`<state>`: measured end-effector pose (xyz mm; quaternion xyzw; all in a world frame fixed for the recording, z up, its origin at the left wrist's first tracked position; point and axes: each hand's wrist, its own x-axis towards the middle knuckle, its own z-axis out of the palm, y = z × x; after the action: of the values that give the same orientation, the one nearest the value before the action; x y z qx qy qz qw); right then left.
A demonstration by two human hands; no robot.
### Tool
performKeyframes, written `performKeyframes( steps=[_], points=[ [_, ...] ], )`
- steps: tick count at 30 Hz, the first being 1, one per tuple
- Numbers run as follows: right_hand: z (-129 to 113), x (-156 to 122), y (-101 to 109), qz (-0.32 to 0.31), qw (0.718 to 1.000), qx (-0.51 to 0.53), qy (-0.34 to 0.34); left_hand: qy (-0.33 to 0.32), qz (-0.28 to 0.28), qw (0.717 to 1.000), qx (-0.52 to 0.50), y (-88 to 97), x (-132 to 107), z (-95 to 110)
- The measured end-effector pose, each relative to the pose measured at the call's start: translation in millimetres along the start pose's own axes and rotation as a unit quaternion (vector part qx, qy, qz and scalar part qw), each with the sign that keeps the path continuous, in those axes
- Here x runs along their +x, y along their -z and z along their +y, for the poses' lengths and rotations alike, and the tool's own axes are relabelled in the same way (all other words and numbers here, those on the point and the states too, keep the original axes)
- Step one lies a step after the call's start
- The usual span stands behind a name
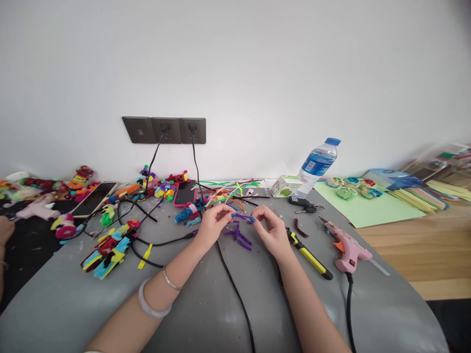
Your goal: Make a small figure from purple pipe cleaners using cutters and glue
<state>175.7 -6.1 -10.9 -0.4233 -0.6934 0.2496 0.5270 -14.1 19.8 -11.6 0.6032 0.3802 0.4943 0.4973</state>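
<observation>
Between my two hands runs a short purple pipe cleaner (243, 216). My left hand (214, 224) pinches its left end with thumb and forefinger. At the other end, the fingertips of my right hand (270, 229) are closed on it. Just below, several cut purple pipe cleaner pieces (237, 234) lie on the grey table (206, 304). To the right of my right hand rest yellow-and-black pliers (311, 256) and a small dark brown curled piece (300, 228). Loose pipe cleaners (235, 189) in several colours lie behind my hands.
A pink glue gun (349, 247) with a black cable lies at right. Behind stand a tilted water bottle (316, 166) and a drink carton (285, 186), near keys (307, 205). Colourful pipe cleaner figures (110, 250), phones (185, 192) and cables crowd the left. Another person's hand (5, 230) shows far left.
</observation>
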Motion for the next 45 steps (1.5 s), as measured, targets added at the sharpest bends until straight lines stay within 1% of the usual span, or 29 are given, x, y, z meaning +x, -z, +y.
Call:
performKeyframes(
  steps=[6, 16, 22, 28, 37, 45],
  points=[
    [-0.4, 0.9, -0.5, -0.005, 1.000, 0.001, -0.011, 0.020, 0.004, 0.999, -0.029, 0.3, 1.6, 1.6],
    [2.8, 0.3, -0.4, -0.024, 0.999, 0.015, -0.020, 0.049, 0.035, 0.996, -0.064, -0.5, 2.2, -1.5],
    [5.3, 1.0, -0.5, -0.031, 0.999, 0.008, -0.036, 0.067, 0.046, 0.993, -0.080, -1.0, 2.0, 1.2],
    [8.2, 0.6, -0.2, -0.040, 0.998, 0.005, -0.047, 0.079, 0.048, 0.991, -0.093, -0.9, 1.6, 4.5],
    [10.7, 1.2, -0.3, -0.050, 0.997, 0.013, -0.062, 0.103, 0.043, 0.985, -0.133, -1.0, 2.6, 0.4],
    [8.6, 1.4, 1.0, -0.062, 0.995, 0.019, -0.071, 0.105, 0.043, 0.986, -0.126, -1.2, 1.8, 2.0]
  ],
)
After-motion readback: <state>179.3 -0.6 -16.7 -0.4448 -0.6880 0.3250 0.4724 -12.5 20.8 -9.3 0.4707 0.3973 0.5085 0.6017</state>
